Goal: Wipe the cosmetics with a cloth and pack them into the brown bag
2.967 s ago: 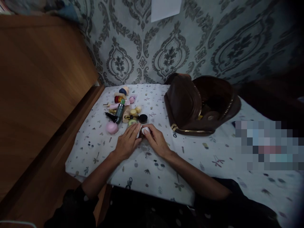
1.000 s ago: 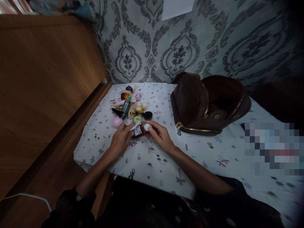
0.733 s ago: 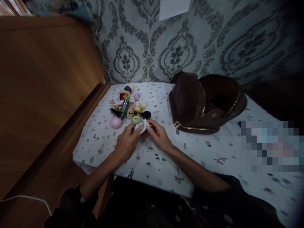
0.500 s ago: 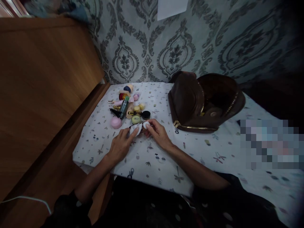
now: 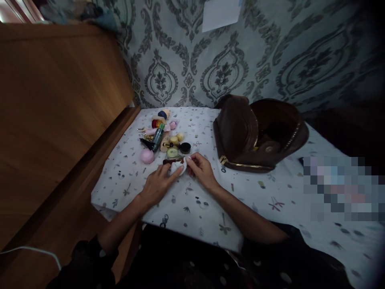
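Observation:
Close to the table's front edge, my left hand is closed with its thumb on a crumpled white cloth. A slim, glossy dark brown object lies along the cloth's far side by the left fingertips; its kind is not clear. My right hand pinches the right end of the same white cloth between thumb and fingers. Just beyond the hands are a round green-yellow container and a black round jar. A pink dome-shaped item sits left of them.
Behind these lie a green-capped bottle, a black tube and several other small cosmetics. An unzipped brown bag stands on the right of the patterned cloth. A wooden cabinet borders the left side.
The white cloth has shifted and bunched up between my hands, covering more on the right. More of the dark brown object now shows along its far edge. The view has tilted slightly.

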Demonstrator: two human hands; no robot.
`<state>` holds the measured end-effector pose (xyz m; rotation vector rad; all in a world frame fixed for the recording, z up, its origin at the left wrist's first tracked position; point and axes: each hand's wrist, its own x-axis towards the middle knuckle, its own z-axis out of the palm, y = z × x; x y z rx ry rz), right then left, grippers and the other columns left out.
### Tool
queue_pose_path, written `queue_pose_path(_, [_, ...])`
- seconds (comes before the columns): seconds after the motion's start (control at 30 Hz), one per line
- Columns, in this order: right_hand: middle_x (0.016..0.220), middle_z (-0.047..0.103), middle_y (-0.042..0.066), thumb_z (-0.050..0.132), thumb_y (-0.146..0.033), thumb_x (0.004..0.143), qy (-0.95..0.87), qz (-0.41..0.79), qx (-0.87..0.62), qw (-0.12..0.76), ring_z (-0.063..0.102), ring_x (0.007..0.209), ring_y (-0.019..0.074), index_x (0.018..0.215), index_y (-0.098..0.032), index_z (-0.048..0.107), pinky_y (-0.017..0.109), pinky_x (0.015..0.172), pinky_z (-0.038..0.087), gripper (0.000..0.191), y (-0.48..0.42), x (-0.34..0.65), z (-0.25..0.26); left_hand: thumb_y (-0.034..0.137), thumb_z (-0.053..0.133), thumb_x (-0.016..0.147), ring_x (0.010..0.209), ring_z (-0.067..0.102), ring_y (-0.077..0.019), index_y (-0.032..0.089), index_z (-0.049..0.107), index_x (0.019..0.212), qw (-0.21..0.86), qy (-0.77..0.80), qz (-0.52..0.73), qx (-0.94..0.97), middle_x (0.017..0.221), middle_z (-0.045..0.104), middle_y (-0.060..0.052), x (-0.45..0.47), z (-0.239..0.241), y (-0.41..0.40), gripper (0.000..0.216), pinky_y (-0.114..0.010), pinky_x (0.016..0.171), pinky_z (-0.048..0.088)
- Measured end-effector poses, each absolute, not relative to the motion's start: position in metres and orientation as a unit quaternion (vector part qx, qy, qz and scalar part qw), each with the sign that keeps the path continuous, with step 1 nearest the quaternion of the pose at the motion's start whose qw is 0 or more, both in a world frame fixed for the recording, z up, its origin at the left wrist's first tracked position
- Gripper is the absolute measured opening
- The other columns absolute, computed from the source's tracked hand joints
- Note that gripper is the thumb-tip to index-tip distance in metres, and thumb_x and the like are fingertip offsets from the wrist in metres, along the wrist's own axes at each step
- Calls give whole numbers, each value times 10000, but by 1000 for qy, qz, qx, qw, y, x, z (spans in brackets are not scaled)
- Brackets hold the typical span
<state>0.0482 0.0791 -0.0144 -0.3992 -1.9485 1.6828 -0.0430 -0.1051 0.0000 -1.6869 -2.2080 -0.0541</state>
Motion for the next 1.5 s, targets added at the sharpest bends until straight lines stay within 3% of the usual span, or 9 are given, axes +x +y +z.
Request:
queue_pose_path(0.23, [542,541,-50,585,-626,833,-695,656,-155,249,489,419,125,823,-226,533,253,399,391,403,82,45,-19,61,501,899,1153,551,-242,373,525,1364,113,-817,-66,-561,1290,534,-81,-59,-5,-123,561,-319,783,560])
queue_pose_path(0.47, [615,560,-55,664,-560,771,-693,669,-139,231,516,454,102,947,-195,585,212,394,391,414,81,44,-15,13,439,852,1080,584,-225,250,638,1232,85,-807,-200,-549,1230,546,-93,-67,-11,-122,489,-378,846,555])
queue_pose_path(0.63, [599,587,-50,632,-606,792,-700,662,-154,221,505,418,86,838,-204,512,192,375,359,423,78,47,-13,56,466,883,1007,600,-181,193,631,1222,46,-785,-311,-533,1092,566,-72,-70,-1,-117,401,-352,903,528])
queue_pose_path(0.8, [546,590,-51,591,-643,810,-699,659,-180,214,503,376,93,776,-223,451,189,358,341,444,79,48,-15,102,497,902,1016,595,-188,203,643,1205,16,-781,-367,-505,1080,584,-67,-65,2,-108,351,-365,917,507])
queue_pose_path(0.97, [529,586,-51,613,-624,779,-672,682,-194,211,509,376,103,823,-220,506,189,349,327,420,81,45,-14,154,490,936,1079,576,-195,219,599,1264,54,-783,-374,-494,1116,553,-72,-60,4,-102,352,-359,951,495])
queue_pose_path(1.13, [494,541,-73,617,-614,766,-650,704,-204,200,452,336,89,782,-228,480,191,325,304,409,72,47,-6,298,504,974,1212,526,-236,254,427,1423,146,-763,-324,-540,1270,472,-116,-55,10,-95,458,-395,998,484])
queue_pose_path(1.2, [477,517,-82,616,-590,783,-647,714,-188,190,434,332,86,785,-228,487,195,327,322,384,68,50,-5,363,496,978,1211,534,-267,276,368,1459,182,-737,-266,-594,1313,486,-138,-56,8,-89,505,-433,985,491])
queue_pose_path(1.3, [471,513,-84,625,-516,824,-644,724,-170,178,430,332,84,770,-224,490,193,327,331,327,69,51,-7,469,477,966,1078,609,-321,219,435,1407,212,-718,-179,-639,1205,598,-170,-64,2,-75,508,-476,898,514])
queue_pose_path(1.5, [485,520,-84,654,-467,847,-641,731,-165,168,441,358,64,764,-202,522,166,346,357,307,74,57,-5,592,371,964,789,692,-244,215,631,1144,140,-708,-182,-668,957,706,-89,-86,2,-54,492,-308,628,511])
